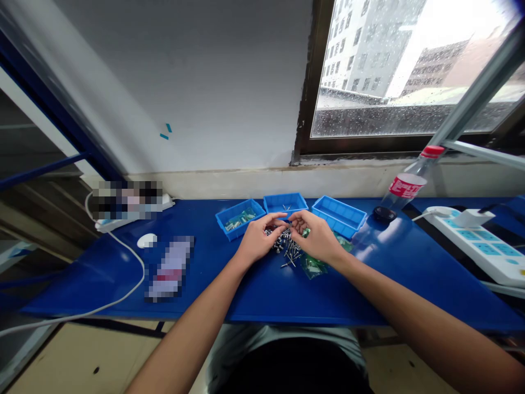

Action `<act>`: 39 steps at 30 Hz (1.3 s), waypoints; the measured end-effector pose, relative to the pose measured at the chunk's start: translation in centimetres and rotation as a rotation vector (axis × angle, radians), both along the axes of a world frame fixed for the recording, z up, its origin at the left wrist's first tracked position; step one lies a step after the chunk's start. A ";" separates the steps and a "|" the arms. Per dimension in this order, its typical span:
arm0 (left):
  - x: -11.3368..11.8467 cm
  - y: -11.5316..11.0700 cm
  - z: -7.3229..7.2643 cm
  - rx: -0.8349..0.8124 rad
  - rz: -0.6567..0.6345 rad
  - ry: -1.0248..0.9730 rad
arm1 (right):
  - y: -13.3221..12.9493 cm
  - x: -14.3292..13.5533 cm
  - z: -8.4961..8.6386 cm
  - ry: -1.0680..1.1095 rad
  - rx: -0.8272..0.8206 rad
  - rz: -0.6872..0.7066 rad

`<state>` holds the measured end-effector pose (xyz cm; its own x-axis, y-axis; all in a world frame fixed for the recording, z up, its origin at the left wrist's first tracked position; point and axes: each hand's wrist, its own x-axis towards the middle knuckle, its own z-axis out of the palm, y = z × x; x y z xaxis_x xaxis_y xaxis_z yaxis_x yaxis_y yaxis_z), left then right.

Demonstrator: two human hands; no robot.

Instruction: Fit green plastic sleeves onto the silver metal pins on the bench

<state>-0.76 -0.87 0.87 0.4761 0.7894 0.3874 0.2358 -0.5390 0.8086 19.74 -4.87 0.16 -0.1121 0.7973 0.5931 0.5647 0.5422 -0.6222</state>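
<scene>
Head view: my left hand [257, 241] and right hand [318, 238] curl over loose metal fasteners [292, 255] on counter [262, 303]; can't tell what fingertips pinch. Few slim pieces in middle blue tray [272, 204], pale parts in left blue tray [235, 233]; most fasteners outside trays, beside green packets [314, 267].

Over by the window I see a clear plastic bottle with a red cap and red label [406, 185], standing near a long white power strip with light-blue socket panels [482, 238]. On my left, a thin white cable [137, 257] curves past a small white oval object [146, 241]. Two teal tape strips [165, 132] mark the grey wall [229, 87].
</scene>
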 end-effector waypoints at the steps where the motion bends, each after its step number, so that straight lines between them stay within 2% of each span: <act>1: 0.0 -0.1 0.1 -0.024 -0.004 -0.008 | -0.1 0.0 0.2 -0.014 0.017 -0.005; 7: 0.0 -0.7 1.2 -0.033 0.066 0.071 | -0.3 0.0 0.5 0.006 0.034 0.017; 14: -0.1 -0.4 0.5 0.005 0.068 0.116 | -0.1 0.2 0.3 -0.007 0.036 0.076; 20: -0.1 -0.2 0.0 0.088 0.115 0.145 | -0.4 -0.1 0.3 0.074 -0.112 0.004; 26: -0.1 0.0 -0.2 0.214 0.092 0.123 | -0.2 0.0 0.1 0.141 -0.193 0.023; 34: 0.1 -0.1 0.1 0.113 0.069 0.043 | -0.3 0.0 0.5 0.052 -0.103 0.076; 39: 0.1 -0.5 0.6 0.126 0.090 0.109 | -0.2 0.2 0.4 0.027 -0.039 0.039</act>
<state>-0.62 -1.40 1.51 0.4502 0.7794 0.4357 0.3700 -0.6069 0.7034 19.93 -5.07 0.52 -0.1274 0.8153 0.5648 0.5264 0.5383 -0.6582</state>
